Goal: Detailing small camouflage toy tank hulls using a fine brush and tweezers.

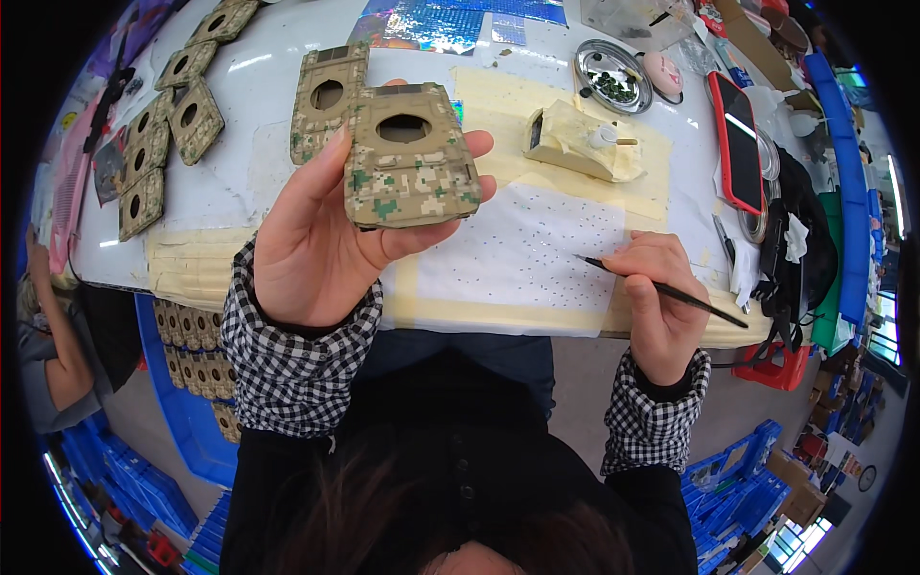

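My left hand [316, 235] grips a camouflage-painted toy tank hull [407, 172] by its sides, raised over the table. A round hole shows in its upper face. Another camouflage hull [311, 115] lies just behind it, partly covered. In my right hand [661, 297] is a slim black fine-tipped brush [695, 301], pinched between thumb and fingers. Its tip points left, over or on a white sheet [479, 278] dotted with tiny dark specks; whether it touches cannot be told. A masking-taped block [585, 149] with a small white cap on top stands beyond the sheet.
More camouflage hulls [182, 67] lie at the far left. A metal dish [613, 77] of small dark green parts and a red-cased phone [736, 144] are at the right. Below the table's left edge, a blue crate [196, 455] holds more hulls. Another person's arm [62, 335] shows far left.
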`<state>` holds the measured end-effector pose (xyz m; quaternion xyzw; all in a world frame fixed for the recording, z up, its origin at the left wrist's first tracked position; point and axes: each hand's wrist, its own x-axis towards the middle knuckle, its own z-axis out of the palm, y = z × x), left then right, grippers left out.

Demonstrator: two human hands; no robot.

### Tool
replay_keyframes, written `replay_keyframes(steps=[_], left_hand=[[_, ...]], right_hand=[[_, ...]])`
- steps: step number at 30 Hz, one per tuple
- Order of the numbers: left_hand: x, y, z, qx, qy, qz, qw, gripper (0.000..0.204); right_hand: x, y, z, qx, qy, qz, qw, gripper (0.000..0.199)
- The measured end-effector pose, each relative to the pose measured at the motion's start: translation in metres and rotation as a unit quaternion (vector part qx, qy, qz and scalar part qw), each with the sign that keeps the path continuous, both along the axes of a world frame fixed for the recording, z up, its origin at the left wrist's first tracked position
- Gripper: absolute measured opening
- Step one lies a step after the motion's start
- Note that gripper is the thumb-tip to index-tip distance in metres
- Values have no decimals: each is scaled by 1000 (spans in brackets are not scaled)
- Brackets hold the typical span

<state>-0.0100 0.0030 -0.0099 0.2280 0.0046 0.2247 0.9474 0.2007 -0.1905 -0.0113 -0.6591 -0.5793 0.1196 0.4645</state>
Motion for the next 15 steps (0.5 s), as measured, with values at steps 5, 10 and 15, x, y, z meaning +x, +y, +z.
replay_keyframes(steps=[5, 10, 15], left_hand=[[-1, 0, 1, 10, 17, 3, 1000, 56], [0, -1, 1, 19, 32, 5, 999, 56], [-1, 0, 5, 15, 42, 3, 999, 54]], right_hand=[[-12, 0, 20, 57, -269, 29, 961, 16], [-26, -7, 27, 67, -419, 24, 905, 20], [-36, -2, 32, 92, -452, 25, 887, 18]])
